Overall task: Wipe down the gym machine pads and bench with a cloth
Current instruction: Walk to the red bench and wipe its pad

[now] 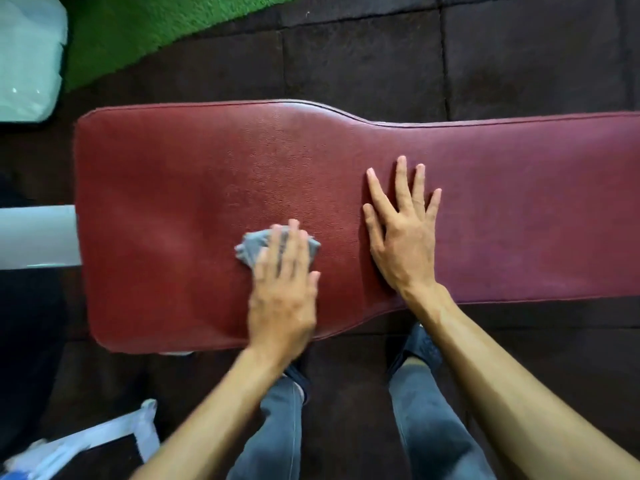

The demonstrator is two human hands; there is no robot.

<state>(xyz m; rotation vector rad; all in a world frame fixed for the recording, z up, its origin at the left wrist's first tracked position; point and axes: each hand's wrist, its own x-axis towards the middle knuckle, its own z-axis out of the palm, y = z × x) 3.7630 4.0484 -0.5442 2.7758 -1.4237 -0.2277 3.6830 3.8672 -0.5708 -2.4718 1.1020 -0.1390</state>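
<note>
A dark red padded bench [194, 174] stretches across the view, wide at the left and narrower toward the right. A crumpled grey cloth [254, 245] lies on its wide part, near the front edge. My left hand [284, 289] presses flat on the cloth, covering most of it, and looks blurred. My right hand [403, 230] rests flat on the bench to the right of the cloth, fingers spread, holding nothing.
Dark rubber floor tiles [363, 57] surround the bench, with green turf [138, 32] at the back left. A pale machine part [29, 57] stands at the far left, a white frame [38, 233] meets the bench end. White plastic items [86, 441] lie at the lower left. My feet stand under the bench's front edge.
</note>
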